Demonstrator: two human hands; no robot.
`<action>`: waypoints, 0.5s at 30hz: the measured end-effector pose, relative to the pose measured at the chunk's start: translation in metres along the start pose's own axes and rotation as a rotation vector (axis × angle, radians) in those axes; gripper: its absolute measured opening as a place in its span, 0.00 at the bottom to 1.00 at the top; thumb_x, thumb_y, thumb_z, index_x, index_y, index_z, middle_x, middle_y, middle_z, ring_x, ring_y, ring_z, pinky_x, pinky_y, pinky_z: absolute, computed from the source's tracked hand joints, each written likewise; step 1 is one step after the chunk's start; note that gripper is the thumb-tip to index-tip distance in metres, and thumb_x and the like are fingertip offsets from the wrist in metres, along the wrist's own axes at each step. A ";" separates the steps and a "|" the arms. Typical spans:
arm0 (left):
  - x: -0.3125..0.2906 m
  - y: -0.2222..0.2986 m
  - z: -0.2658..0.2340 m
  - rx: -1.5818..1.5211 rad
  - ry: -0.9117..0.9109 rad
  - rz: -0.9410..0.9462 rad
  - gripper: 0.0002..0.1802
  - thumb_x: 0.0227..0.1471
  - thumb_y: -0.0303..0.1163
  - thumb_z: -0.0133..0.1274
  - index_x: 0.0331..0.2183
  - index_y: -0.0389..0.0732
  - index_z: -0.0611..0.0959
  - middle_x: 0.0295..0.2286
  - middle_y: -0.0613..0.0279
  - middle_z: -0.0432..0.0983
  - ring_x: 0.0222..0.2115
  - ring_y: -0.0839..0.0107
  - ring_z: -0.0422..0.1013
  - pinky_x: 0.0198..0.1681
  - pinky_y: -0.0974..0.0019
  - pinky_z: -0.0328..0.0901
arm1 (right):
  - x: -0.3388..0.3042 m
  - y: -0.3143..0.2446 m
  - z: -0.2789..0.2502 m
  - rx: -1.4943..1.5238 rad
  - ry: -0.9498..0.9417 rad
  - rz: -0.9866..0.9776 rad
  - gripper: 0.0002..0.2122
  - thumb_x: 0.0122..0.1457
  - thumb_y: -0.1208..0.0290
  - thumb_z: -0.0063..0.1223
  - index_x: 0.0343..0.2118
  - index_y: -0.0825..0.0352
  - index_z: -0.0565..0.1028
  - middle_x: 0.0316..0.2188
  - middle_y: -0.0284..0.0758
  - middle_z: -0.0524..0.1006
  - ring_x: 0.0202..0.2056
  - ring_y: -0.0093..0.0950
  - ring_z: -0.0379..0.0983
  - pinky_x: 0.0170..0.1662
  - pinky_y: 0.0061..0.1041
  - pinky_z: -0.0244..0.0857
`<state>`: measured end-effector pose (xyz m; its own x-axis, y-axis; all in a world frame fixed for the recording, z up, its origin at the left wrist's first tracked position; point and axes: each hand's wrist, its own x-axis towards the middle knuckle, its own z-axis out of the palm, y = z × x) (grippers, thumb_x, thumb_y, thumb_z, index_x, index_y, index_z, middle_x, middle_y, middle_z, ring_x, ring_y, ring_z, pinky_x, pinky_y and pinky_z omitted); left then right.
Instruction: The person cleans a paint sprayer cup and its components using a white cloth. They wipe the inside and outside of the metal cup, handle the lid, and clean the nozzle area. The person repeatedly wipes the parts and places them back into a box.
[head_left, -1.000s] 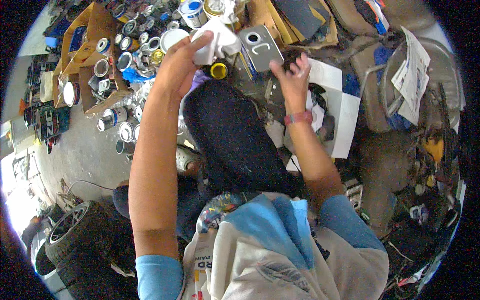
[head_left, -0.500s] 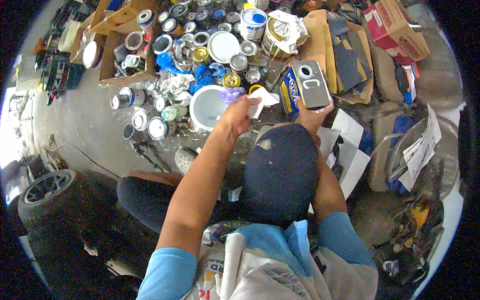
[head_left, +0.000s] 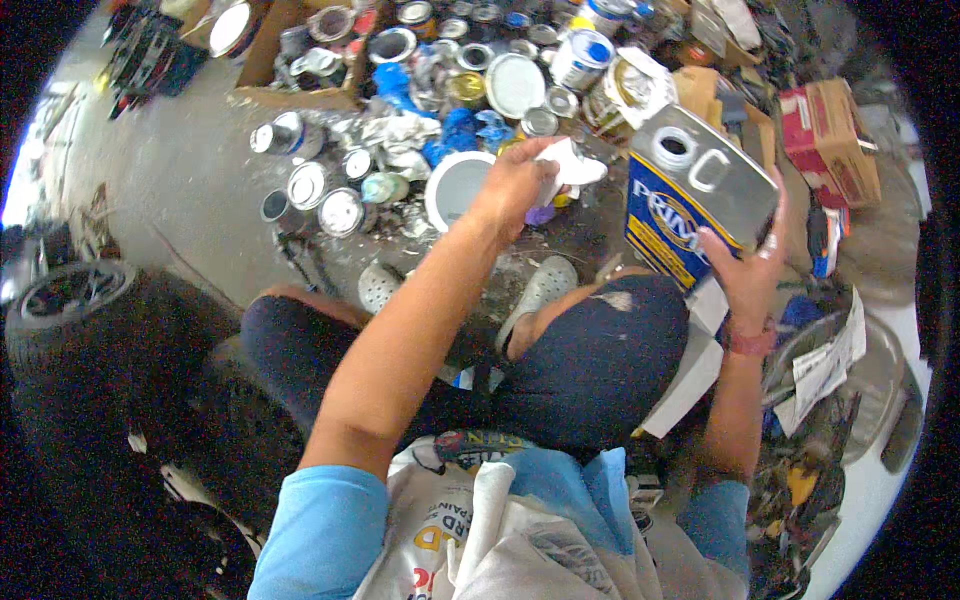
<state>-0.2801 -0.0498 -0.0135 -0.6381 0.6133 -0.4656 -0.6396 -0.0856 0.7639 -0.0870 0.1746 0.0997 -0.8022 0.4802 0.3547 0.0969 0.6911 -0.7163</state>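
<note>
My right hand (head_left: 748,262) grips a rectangular metal can (head_left: 668,222) by its right side, thumb on the blue and yellow front and fingers along the edge. The can tilts somewhat; its silver top has a round uncapped spout and a small handle. To its left, my left hand (head_left: 514,188) pinches a crumpled white paper or cloth (head_left: 572,166), held apart from the can. Below and left of that hand is a white tub (head_left: 437,196), partly covered by my forearm. A purple scrap (head_left: 540,215) lies beneath the left hand.
Paint cans (head_left: 345,212) and lids crowd the floor ahead, among blue rags (head_left: 459,132). A cardboard box (head_left: 300,97) of cans stands at the far left, a red and brown carton (head_left: 832,140) at the right. A wheel (head_left: 75,295) lies at left.
The metal can has come up closer and to the right, now tilted with more of its front showing. My left hand still holds the white piece. My view has shifted, and the knees appear lower.
</note>
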 end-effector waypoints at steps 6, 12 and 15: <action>-0.137 0.124 -0.127 0.154 0.277 0.431 0.23 0.59 0.34 0.56 0.55 0.38 0.84 0.45 0.59 0.84 0.41 0.70 0.79 0.46 0.68 0.72 | 0.030 -0.079 -0.001 -0.077 -0.052 -0.256 0.51 0.44 0.62 0.78 0.72 0.68 0.62 0.66 0.45 0.69 0.63 0.38 0.70 0.68 0.39 0.63; -0.241 0.112 -0.320 0.294 0.779 0.543 0.17 0.70 0.40 0.53 0.49 0.37 0.84 0.42 0.63 0.83 0.40 0.73 0.78 0.47 0.65 0.74 | 0.062 -0.158 0.033 -0.019 -0.136 -0.467 0.50 0.45 0.66 0.76 0.72 0.70 0.60 0.66 0.45 0.69 0.64 0.38 0.70 0.68 0.38 0.63; -0.233 0.045 -0.410 0.359 0.957 0.381 0.21 0.69 0.51 0.53 0.37 0.43 0.86 0.29 0.66 0.80 0.28 0.75 0.72 0.32 0.65 0.68 | 0.080 -0.191 0.063 0.144 -0.129 -0.500 0.51 0.46 0.66 0.77 0.73 0.70 0.58 0.66 0.44 0.69 0.64 0.37 0.69 0.69 0.37 0.62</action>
<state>-0.3355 -0.5187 -0.0538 -0.9364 -0.2834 -0.2070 -0.2663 0.1895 0.9451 -0.2070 0.0463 0.2270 -0.7969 0.0349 0.6032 -0.3900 0.7328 -0.5576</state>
